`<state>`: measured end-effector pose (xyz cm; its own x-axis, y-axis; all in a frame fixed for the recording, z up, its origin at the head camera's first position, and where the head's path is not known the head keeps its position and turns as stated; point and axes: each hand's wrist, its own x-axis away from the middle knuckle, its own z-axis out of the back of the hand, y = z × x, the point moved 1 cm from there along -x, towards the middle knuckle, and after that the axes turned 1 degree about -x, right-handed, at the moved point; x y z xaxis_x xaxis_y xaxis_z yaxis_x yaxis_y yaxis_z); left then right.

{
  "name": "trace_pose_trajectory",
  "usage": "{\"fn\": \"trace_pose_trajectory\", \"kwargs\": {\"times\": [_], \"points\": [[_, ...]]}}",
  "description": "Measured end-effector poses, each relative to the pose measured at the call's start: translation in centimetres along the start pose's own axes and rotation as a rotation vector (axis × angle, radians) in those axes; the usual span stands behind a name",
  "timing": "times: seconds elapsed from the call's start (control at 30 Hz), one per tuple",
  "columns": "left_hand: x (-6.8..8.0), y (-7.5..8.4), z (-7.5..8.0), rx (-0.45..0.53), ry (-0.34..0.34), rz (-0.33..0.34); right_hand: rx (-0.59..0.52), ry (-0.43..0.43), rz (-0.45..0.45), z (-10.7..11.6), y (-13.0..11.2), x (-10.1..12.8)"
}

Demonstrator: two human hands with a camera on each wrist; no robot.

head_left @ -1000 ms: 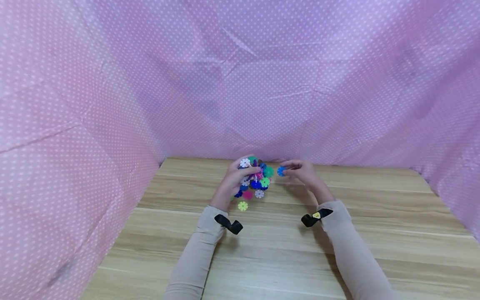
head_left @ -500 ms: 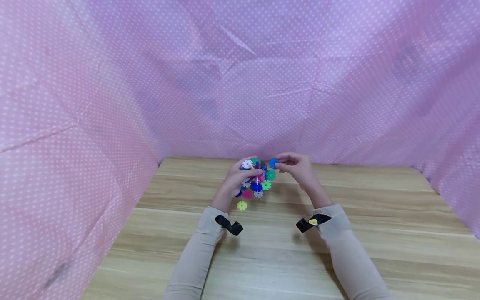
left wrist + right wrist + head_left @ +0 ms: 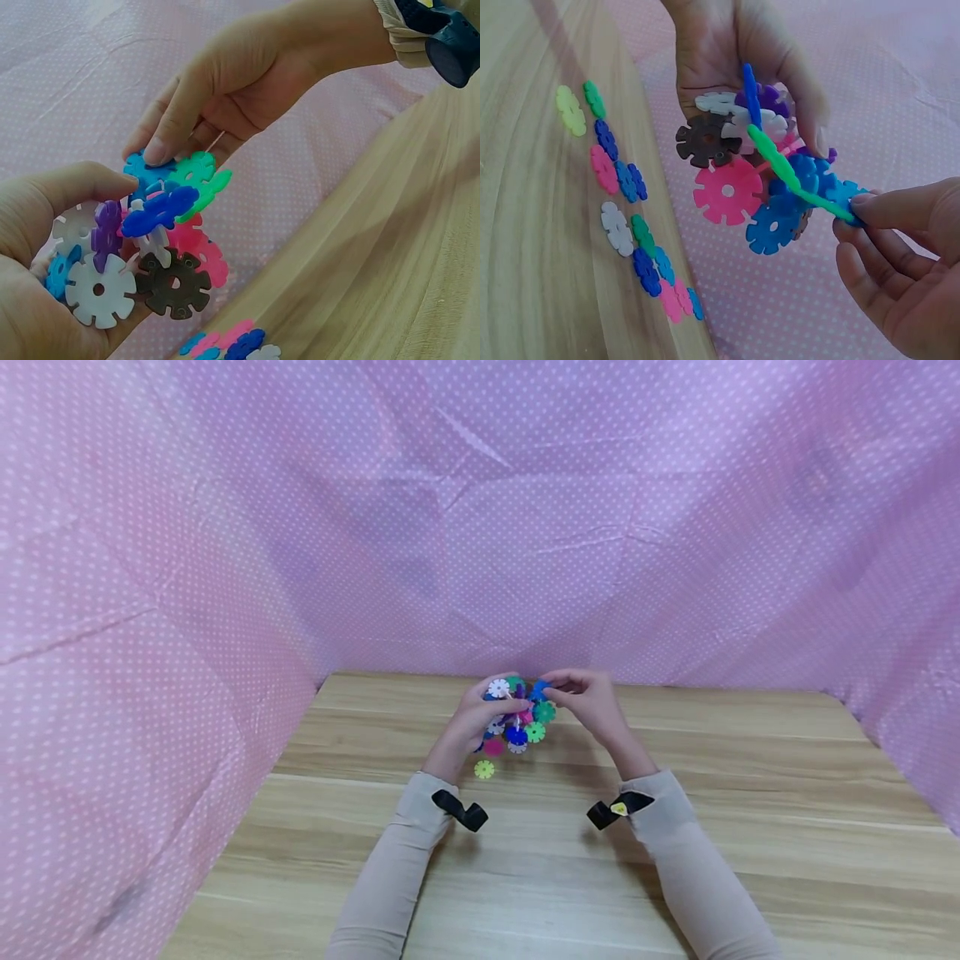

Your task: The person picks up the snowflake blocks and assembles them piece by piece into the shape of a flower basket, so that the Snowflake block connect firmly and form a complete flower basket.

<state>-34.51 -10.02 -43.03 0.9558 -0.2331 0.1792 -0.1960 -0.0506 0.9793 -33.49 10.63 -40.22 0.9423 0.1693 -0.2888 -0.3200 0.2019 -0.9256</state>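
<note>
My left hand (image 3: 495,706) grips a cluster of joined snowflake discs (image 3: 517,708), held above the wooden table (image 3: 540,860). The cluster (image 3: 154,240) mixes white, brown, pink, purple, blue and green discs. My right hand (image 3: 553,690) pinches a light blue disc (image 3: 141,166) between thumb and fingers and holds it against the cluster's top edge. In the right wrist view that light blue disc (image 3: 846,195) touches a green disc of the cluster (image 3: 739,169), with my right hand (image 3: 861,211) below right and my left hand (image 3: 780,82) above.
Several loose discs (image 3: 626,225) lie in a row on the table by the pink dotted cloth (image 3: 480,527). A yellow-green disc (image 3: 484,769) lies nearest me. The cloth walls in the table on the left, back and right.
My right hand has carried the light blue disc left and slightly up, from apart at the cluster's right to touching it. My left hand has barely moved.
</note>
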Motion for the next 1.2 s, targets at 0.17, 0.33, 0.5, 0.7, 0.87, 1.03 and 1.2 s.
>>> {"fn": "trace_pose_trajectory", "kwargs": {"times": [0.17,0.33,0.5,0.7,0.87,1.03,1.2], "points": [[-0.1,-0.1,-0.1,-0.016,0.016,-0.008,0.039,0.020,0.003,-0.3,-0.1,0.0],[0.0,-0.1,-0.3,0.006,0.025,0.011,0.050,0.035,0.005,-0.5,-0.2,0.0],[0.0,0.0,-0.4,0.026,0.042,0.030,0.050,0.033,0.002,-0.4,-0.1,0.0],[0.0,0.2,-0.6,0.003,0.063,0.034,-0.003,-0.001,-0.013,-0.2,0.1,-0.2],[0.2,0.6,-0.6,0.000,0.043,0.022,-0.045,0.008,-0.030,-0.1,-0.1,-0.1],[0.6,1.1,-0.2,0.029,-0.063,0.007,-0.040,0.046,-0.065,0.0,-0.3,0.2],[0.9,1.3,0.2,0.062,-0.056,0.009,-0.096,0.121,-0.081,-0.2,-0.4,0.5]]}}
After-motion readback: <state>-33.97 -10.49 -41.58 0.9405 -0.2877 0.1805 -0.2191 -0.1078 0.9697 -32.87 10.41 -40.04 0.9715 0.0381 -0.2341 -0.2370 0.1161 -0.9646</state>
